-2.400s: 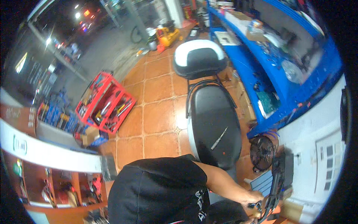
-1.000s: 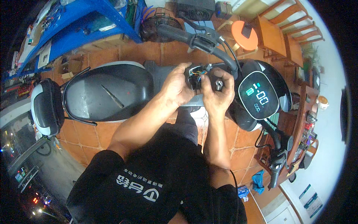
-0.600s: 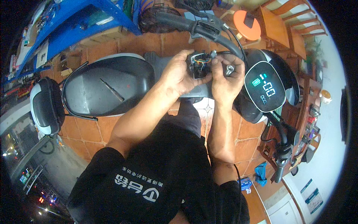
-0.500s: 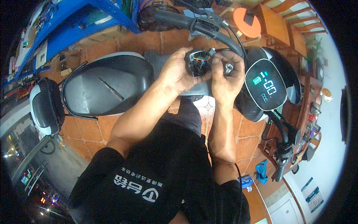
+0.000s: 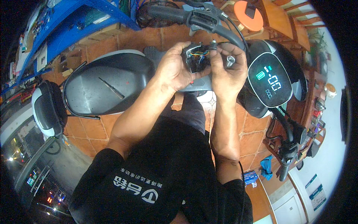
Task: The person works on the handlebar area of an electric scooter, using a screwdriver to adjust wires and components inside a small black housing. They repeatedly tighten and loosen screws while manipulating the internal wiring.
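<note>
My left hand (image 5: 172, 69) is closed around a black open-backed switch housing (image 5: 194, 61), with thin coloured wires (image 5: 203, 53) showing inside it. My right hand (image 5: 230, 76) pinches at the housing's right side, thumb and fingertips by the wires and a small connector (image 5: 213, 44). Exactly what those fingertips grip is hidden. A shiny metal piece with a rounded end (image 5: 231, 60) sticks out between the curled fingers of that hand; its kind is unclear. Both hands are above the scooter's footboard area, between the black seat (image 5: 108, 63) and the lit display (image 5: 270, 80).
A slim dark tool (image 5: 112, 88) lies on the seat. One handlebar grip (image 5: 167, 16) extends beyond my hands, the other (image 5: 284, 171) sits at right. An orange round stool (image 5: 248, 16), a blue shelf (image 5: 78, 35) and a black backrest (image 5: 50, 108) stand around the scooter.
The view has shifted slightly. My right fingers have moved a little at the wires, and the housing is turned slightly. A small red spot now shows beside my left fingers.
</note>
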`<state>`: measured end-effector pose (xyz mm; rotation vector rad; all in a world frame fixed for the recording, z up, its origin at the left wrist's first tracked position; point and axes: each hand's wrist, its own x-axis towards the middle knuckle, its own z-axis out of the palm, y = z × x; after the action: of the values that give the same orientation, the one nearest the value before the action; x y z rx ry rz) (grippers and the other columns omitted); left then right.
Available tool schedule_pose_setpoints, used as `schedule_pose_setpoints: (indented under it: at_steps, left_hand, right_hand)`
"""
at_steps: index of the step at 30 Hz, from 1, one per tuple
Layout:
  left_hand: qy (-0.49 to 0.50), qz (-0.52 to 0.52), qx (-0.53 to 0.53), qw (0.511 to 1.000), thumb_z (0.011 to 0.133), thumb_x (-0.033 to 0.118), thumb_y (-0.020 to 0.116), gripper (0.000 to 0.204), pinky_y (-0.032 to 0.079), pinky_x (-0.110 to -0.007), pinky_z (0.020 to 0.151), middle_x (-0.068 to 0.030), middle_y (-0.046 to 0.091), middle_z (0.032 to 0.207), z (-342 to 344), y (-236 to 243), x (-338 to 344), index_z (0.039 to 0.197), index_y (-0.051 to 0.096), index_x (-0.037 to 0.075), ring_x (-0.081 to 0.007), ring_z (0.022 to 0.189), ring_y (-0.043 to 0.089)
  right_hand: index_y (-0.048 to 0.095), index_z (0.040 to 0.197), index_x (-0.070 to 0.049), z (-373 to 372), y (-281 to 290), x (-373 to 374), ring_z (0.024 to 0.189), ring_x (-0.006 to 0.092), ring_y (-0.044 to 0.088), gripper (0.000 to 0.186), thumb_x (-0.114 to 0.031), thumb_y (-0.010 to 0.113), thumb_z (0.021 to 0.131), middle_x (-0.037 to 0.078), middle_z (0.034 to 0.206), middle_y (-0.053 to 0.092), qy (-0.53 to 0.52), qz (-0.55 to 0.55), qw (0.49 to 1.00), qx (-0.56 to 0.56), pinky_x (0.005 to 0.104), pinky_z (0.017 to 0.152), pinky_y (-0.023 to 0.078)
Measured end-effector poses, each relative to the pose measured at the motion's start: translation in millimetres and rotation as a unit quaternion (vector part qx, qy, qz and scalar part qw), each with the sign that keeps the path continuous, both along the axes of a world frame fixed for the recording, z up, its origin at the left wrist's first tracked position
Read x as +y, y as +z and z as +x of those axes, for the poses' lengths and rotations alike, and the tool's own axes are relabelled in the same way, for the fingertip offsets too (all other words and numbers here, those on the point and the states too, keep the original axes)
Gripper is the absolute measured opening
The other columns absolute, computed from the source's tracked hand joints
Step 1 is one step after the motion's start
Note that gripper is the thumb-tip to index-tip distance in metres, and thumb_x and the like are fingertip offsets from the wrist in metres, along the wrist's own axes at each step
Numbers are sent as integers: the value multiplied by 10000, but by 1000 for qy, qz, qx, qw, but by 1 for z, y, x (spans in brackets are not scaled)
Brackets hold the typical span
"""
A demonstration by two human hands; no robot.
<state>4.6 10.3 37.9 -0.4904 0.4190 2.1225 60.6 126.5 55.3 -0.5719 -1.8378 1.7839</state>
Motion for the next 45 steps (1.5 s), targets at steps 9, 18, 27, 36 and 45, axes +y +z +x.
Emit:
schedule_pose_setpoints:
  at_steps: [9, 18, 27, 36, 45]
  left_hand:
    - [17, -20, 31, 999, 991, 292, 376, 315, 524, -515, 852, -113, 660, 1003, 0, -4, 1, 1079, 554, 47, -228, 949, 648]
    - [32, -40, 36, 998, 999, 288, 356, 308, 520, -526, 858, -94, 647, 997, 2, -1, 3, 1082, 548, 62, -218, 940, 644]
    - [0, 27, 38, 999, 1007, 309, 274, 398, 549, -464, 826, -107, 652, 988, 0, -11, 0, 1083, 559, 42, -205, 954, 639]
    - [-32, 65, 34, 997, 1010, 270, 258, 419, 576, -443, 784, -134, 670, 993, -8, -12, -2, 1127, 576, 23, -212, 930, 663]
    - [-36, 81, -3, 996, 1013, 267, 252, 429, 574, -438, 787, -148, 651, 1006, -13, -5, 0, 1144, 571, 13, -235, 937, 652]
  right_hand:
    - [596, 1026, 33, 1, 8, 0, 680, 75, 604, 202, 45, 657, 834, 86, 880, 664, 12, -99, 995, 0, 217, 548, 523]
    - [638, 998, 51, 4, 11, 0, 621, 72, 600, 153, 10, 645, 851, 85, 821, 676, 55, -79, 994, -52, 221, 514, 512]
    - [656, 1021, 3, 1, 11, 0, 707, 67, 611, 209, -28, 676, 815, 54, 841, 689, 42, 46, 995, -72, 226, 644, 509]
    - [646, 1060, -22, 1, 13, -1, 797, 136, 659, 293, -6, 677, 769, 93, 856, 700, 62, 158, 985, -36, 275, 753, 521]
    - [627, 1027, 1, 3, 8, 7, 833, 122, 665, 228, -16, 662, 803, 98, 898, 710, 21, 107, 994, -5, 262, 745, 527]
